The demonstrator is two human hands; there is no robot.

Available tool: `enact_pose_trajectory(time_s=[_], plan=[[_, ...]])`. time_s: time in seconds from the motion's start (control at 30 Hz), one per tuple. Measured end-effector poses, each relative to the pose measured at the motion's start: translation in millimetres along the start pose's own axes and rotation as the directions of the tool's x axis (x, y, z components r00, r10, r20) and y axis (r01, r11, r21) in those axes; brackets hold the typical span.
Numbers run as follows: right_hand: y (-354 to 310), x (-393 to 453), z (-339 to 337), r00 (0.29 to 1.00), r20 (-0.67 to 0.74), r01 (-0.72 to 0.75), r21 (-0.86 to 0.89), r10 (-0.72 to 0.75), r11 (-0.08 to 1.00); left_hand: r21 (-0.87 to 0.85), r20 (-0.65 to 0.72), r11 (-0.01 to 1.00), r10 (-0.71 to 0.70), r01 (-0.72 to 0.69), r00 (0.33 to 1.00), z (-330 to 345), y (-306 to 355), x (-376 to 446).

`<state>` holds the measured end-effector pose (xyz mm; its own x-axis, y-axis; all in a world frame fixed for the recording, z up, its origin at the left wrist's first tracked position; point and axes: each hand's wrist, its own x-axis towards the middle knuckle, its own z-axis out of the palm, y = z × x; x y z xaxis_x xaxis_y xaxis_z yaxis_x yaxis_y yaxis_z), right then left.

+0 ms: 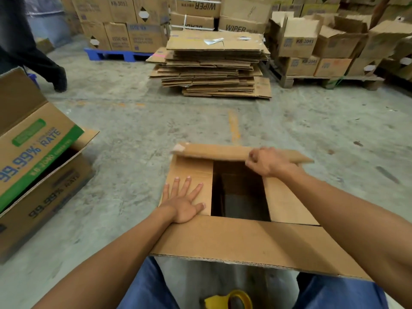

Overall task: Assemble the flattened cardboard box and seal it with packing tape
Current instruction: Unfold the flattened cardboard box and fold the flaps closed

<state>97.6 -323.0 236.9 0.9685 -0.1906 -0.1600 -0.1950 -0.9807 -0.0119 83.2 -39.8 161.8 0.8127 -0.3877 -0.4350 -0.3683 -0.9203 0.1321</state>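
Concrete floor (133, 121) runs back to stacked cartons printed "WIPER" (242, 27) and "KB 2041" (298, 42). At left, an open carton (38, 161) reads "99.99% RATE". On the floor ahead stands the cardboard box (240, 239): the left hand (184, 202) presses flat, fingers spread, on its left flap, while the right hand (267, 162) pinches the far flap's edge. A yellow tape dispenser (229, 301) is cut off at the bottom edge.

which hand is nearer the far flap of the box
Right. The right hand grips the far flap; the left hand lies flat on the left flap, nearer the person.
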Motion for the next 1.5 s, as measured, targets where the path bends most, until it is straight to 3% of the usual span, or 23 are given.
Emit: enact_pose_trajectory(time_s=[0.1, 0.17, 0.23, 0.33, 0.47, 0.57, 0.73, 0.87, 0.9, 1.0, 1.07, 1.1, 1.17, 1.23, 1.33, 1.43, 1.5], plan=[[7.7, -16.7, 35.0, 0.985, 0.168, 0.038, 0.004, -0.038, 0.999, -0.01, -0.092, 0.999, 0.031, -0.032, 0.995, 7.2, 1.0, -8.4], [7.6, -22.9, 49.0, 0.988, 0.153, 0.025, 0.003, -0.025, 1.0, -0.005, -0.157, 0.998, 0.059, -0.06, 0.986, 8.6, 2.2, -16.2], [6.2, -23.8, 56.0, 0.99, 0.138, 0.015, 0.018, -0.017, 1.0, -0.018, -0.123, 0.996, 0.084, -0.087, 0.989, 1.6, 5.8, -24.5], [6.6, -18.7, 62.8, 0.985, 0.175, 0.01, 0.023, -0.014, 1.0, -0.076, 0.148, 0.981, 0.187, -0.178, 0.971, -23.0, 14.9, -37.3], [10.0, -4.8, 62.2, 0.966, 0.257, 0.01, 0.016, -0.014, 1.0, -0.172, 0.491, 0.941, 0.339, -0.293, 0.802, -77.5, 28.8, -56.6], [10.3, 5.2, 46.3, 0.931, 0.365, 0.003, 0.028, -0.013, 1.0, -0.188, 0.587, 0.93, 0.364, -0.316, 0.723, -108.5, 33.8, -60.9], [12.8, 4.7, 19.1, 0.852, 0.522, -0.139, 0.177, 0.027, 0.974, -0.218, 0.426, 0.919, 0.392, -0.328, 0.815, -125.8, 28.7, -56.1], [7.7, 0.8, 4.2, 0.823, 0.567, -0.174, 0.176, 0.045, 0.969, -0.338, 0.447, 0.872, 0.479, -0.353, 0.755, -123.3, 30.5, -70.5], [4.7, -0.6, -1.1, 0.815, 0.576, -0.192, 0.167, 0.062, 0.967, -0.312, 0.397, 0.869, 0.487, -0.384, 0.778, -122.5, 30.9, -71.5], [2.2, 5.5, -12.8, 0.804, 0.59, -0.225, 0.182, 0.077, 0.957, -0.01, -0.032, 0.899, 0.438, -0.438, 0.898, -130.1, 32.4, -62.2], [5.7, 9.8, -22.0, 0.788, 0.614, -0.262, 0.251, 0.056, 0.932, 0.282, -0.285, 0.903, 0.401, -0.323, 0.871, -126.8, 35.1, -51.8], [9.1, 11.1, -27.7, 0.786, 0.615, -0.299, 0.297, 0.058, 0.907, 0.348, -0.351, 0.896, 0.398, -0.276, 0.848, -118.5, 36.2, -45.5], [18.9, 13.0, -38.4, 0.796, 0.602, -0.349, 0.367, 0.066, 0.862, 0.334, -0.391, 0.915, 0.354, -0.228, 0.849, -91.6, 35.4, -30.2], [27.9, 10.2, -42.5, 0.795, 0.604, -0.346, 0.371, 0.059, 0.862, 0.245, -0.374, 0.956, 0.247, -0.161, 0.894, -59.5, 27.5, -10.2], [33.0, -0.5, -20.1, 0.82, 0.572, -0.239, 0.323, 0.012, 0.916, 0.089, -0.274, 0.993, 0.101, -0.08, 0.956, -18.6, 15.1, 17.8], [38.5, -27.4, 40.6, 0.938, 0.333, 0.056, 0.141, -0.101, 0.988, 0.048, -0.293, 0.996, 0.09, -0.08, 0.952, -5.1, 9.1, 29.8], [41.1, -53.4, 76.1, 0.985, 0.124, 0.114, 0.073, -0.122, 0.991, 0.059, -0.307, 0.994, 0.109, -0.096, 0.946, -4.2, 6.6, 32.9]])
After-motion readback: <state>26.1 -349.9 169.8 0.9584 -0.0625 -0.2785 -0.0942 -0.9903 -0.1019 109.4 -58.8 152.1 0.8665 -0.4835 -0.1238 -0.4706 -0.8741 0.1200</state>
